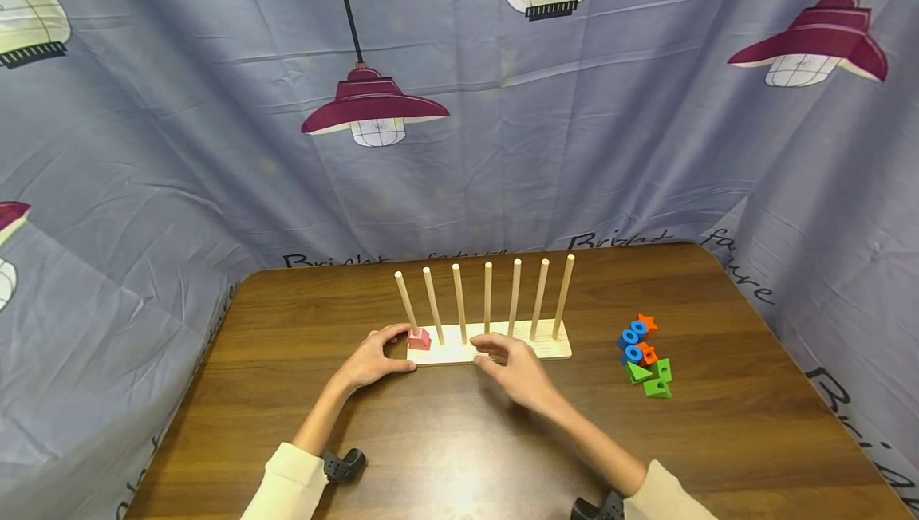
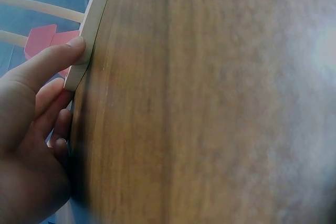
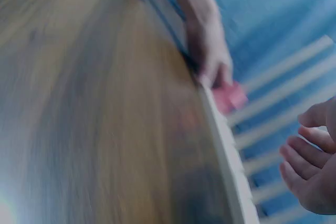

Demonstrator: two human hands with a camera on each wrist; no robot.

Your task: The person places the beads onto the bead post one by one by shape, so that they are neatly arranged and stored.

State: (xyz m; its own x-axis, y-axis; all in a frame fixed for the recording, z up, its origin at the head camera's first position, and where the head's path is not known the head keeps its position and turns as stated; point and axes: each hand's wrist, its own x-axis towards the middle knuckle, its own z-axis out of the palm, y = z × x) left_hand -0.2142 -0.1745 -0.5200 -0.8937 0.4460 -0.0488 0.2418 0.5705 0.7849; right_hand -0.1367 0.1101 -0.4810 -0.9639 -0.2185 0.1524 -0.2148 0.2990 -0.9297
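A pale wooden peg board [image 1: 447, 355] with several upright dowels lies across the middle of the table. Red blocks [image 1: 420, 340] sit at the foot of its leftmost dowel. My left hand [image 1: 368, 359] holds the board's left end; in the left wrist view the thumb [image 2: 60, 56] presses the front edge while the fingers lie around the end. Over the board's middle front edge, my right hand [image 1: 518, 372] hovers with loosely bent fingers and nothing in them. The right wrist view, partly blurred, shows that hand [image 3: 315, 166] apart from the dowels.
Right of the board lies a loose group of small blocks: blue rings [image 1: 633, 355], orange pieces [image 1: 647, 354], an orange star [image 1: 648, 322] and green triangles [image 1: 656, 388]. A grey-blue curtain [image 1: 467, 177] hangs behind the brown wooden table [image 1: 431, 456].
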